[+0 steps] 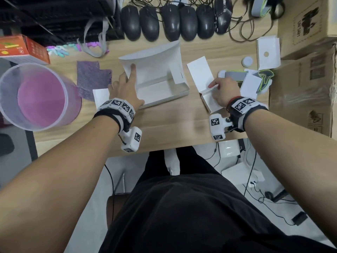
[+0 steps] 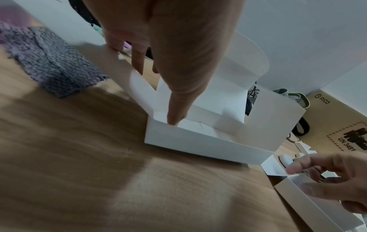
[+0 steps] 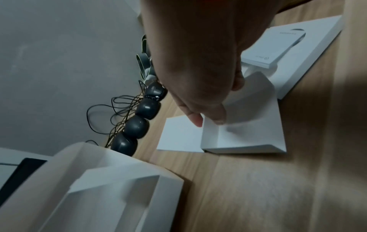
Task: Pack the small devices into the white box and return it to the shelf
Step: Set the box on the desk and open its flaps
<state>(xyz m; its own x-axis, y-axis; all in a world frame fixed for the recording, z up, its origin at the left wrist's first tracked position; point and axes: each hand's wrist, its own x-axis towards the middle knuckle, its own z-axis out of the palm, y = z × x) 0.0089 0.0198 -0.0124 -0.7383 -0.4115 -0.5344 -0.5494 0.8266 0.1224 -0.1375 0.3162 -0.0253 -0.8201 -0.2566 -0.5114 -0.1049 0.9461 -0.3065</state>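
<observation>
The white box lies open mid-table with its lid standing up. My left hand rests on its left side. The thumb presses into the near-left corner, and straight fingers lie along the side flap. My right hand pinches the open flap of a small white carton at its fold, thumb and forefinger curled there. A white-and-grey strapped device and a round white puck lie beyond that hand.
Several black mice with tangled cables line the back. A purple cloth, a translucent bucket and an orange box stand left. Cardboard cartons wall the right side. Another small white carton lies opened at the back right.
</observation>
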